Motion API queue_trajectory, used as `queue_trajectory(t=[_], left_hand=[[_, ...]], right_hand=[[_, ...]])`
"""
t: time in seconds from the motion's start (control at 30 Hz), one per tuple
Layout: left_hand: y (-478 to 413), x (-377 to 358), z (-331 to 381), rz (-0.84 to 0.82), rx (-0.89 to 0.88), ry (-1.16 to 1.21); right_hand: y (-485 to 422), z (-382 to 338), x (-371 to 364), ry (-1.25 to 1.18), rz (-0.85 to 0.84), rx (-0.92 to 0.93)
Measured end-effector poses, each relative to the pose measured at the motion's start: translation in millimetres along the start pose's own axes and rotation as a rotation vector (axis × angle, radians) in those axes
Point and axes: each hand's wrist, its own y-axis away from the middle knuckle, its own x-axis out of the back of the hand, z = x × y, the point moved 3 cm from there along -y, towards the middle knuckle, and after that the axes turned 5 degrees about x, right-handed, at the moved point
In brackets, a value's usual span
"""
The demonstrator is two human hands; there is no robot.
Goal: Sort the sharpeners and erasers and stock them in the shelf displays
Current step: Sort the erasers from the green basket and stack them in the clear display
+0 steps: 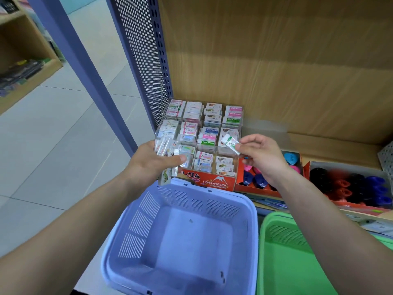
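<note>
A clear tiered eraser display (239, 124) with a red "Hard Eraser" base stands on the wooden shelf, its compartments filled with wrapped erasers. My left hand (152, 162) grips a stack of wrapped erasers (168, 146) against the display's left front. My right hand (260, 155) pinches a single white eraser with a green label (230, 143) just over the display's right side. Two red boxes hold sharpeners: one (291, 159) with blue and pink ones behind my right hand, another (348, 186) with black, red and blue ones further right.
An empty lilac basket (180, 241) sits below the display, a green basket (285, 258) to its right. A perforated blue shelf upright (146, 60) rises at the left. The shelf's wooden back panel (276, 60) is bare. Another shelf unit (21, 71) stands across the tiled aisle.
</note>
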Motion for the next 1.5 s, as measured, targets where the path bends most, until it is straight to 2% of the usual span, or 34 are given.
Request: queue_trajectory(t=[0.2, 0.33, 0.53, 0.67, 0.77, 0.87, 0.97, 1.03, 1.17, 1.37, 1.5], left_hand=[[-5.4, 16.7, -9.9, 0.049, 0.018, -0.036], [-8.8, 19.6, -11.8, 0.043, 0.026, -0.024], [-14.2, 18.1, -14.6, 0.041, 0.029, -0.007], [-17.8, 18.3, -14.3, 0.044, 0.031, 0.009], [-16.4, 14.6, -11.7, 0.016, 0.029, 0.043], [-11.6, 3.9, -4.9, -0.059, 0.023, 0.099], [-8.6, -6.9, 1.1, -0.126, 0.001, 0.152], [-7.2, -11.7, 4.8, -0.148, -0.013, 0.192], [-3.5, -18.2, 11.8, -0.168, -0.009, 0.267], [1.0, -24.0, 15.2, -0.175, -0.007, 0.298], [-1.8, -18.6, 14.6, -0.120, 0.003, 0.301]], right_hand=[[-30.1, 22.4, -22.7, 0.263, -0.053, 0.041], [-56.5, 43.4, -58.5, 0.538, -0.174, 0.166], [-73.4, 62.9, -85.0, 0.957, -0.238, 0.274], [-65.9, 64.7, -85.7, 1.082, -0.275, 0.340], [-55.2, 48.3, -80.4, 0.973, -0.265, 0.355], [-33.2, 12.4, -78.0, 0.509, -0.265, 0.320], [-6.0, -19.8, -82.8, 0.179, -0.437, 0.229], [7.6, -31.4, -87.0, 0.116, -0.498, 0.216], [14.0, -36.5, -83.1, 0.039, -0.462, 0.209], [18.1, -34.0, -72.4, -0.079, -0.494, 0.124], [17.6, -29.6, -64.2, -0.191, -0.456, 0.086]])
